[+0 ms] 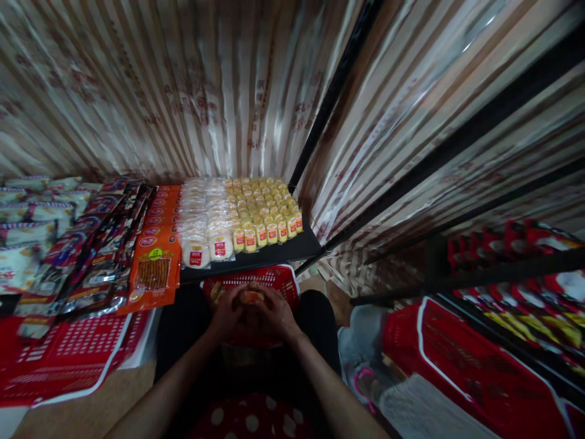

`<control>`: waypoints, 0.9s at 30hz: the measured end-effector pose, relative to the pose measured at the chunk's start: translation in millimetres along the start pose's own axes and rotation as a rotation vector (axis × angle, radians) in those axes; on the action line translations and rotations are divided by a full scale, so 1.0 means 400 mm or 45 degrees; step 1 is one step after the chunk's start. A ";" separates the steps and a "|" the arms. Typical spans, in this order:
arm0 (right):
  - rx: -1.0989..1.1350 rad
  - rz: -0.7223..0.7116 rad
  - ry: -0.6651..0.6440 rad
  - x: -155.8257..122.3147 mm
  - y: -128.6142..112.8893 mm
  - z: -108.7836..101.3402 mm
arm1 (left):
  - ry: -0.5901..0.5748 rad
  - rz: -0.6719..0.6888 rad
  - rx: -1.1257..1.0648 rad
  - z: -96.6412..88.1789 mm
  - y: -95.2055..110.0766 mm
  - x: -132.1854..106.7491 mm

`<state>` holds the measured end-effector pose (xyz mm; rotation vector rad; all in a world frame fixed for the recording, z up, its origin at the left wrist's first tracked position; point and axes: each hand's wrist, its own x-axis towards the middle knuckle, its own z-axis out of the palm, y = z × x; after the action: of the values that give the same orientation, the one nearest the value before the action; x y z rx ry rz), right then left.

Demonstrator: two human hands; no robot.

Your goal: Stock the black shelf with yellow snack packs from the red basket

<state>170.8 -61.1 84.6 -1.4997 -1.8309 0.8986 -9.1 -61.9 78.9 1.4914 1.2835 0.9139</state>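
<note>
My left hand and my right hand meet over a red plastic basket that rests on my lap. Both hands are closed together around a small orange-brown packet held between the fingertips. Just beyond the basket a dark shelf carries rows of small yellow wrapped snacks and stacks of white round packets.
Orange packets and dark shiny packets lie on the shelf to the left. Red baskets and a rack of red packets stand to the right. Striped foil sheeting covers the wall behind. A black post rises at the corner.
</note>
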 end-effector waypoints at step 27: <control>-0.072 0.072 0.696 0.103 0.101 -0.254 | 0.094 0.301 -0.116 0.287 0.238 0.272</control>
<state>267.4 -2.4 113.2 -1.6386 -1.4253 0.4018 145.7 23.1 133.4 1.5719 1.1171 1.1748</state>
